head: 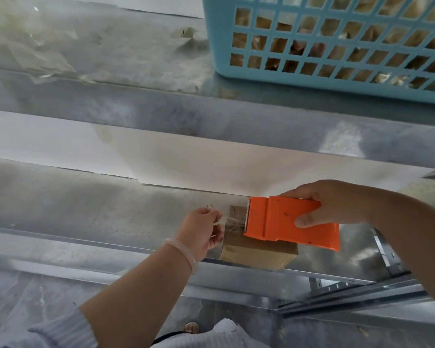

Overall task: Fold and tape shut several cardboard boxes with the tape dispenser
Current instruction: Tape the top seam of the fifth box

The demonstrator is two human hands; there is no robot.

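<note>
Item under work: one small brown cardboard box (258, 253), sitting at the near edge of the grey metal tabletop (86, 209), at about 5 o'clock in the view. Its flaps appear to be folded down.

Right hand (337, 204): grip closed around the orange plastic tape dispenser (289, 222), thumb on the upper face and fingers wrapped over the far side. The dispenser lies across the box top with its cutting end pointing to 9 o'clock. This placement likely keeps the tape low and in line with the seam.

Left hand (201, 229): grip closed in a pinch on the free end of a strip of clear tape (232, 222), at 9 o'clock from the dispenser. The strip runs taut between the fingers and the dispenser mouth. Holding the end out in this way probably keeps it from curling back before it is laid over the box edge. A white bracelet (183, 252) sits on this wrist.

Assessment: taping of this box is under way; the seam is not yet fully covered.

Also present: a pale blue plastic lattice basket (337, 46) at 1 o'clock, well apart from the work. Its contents are unclear.
</note>
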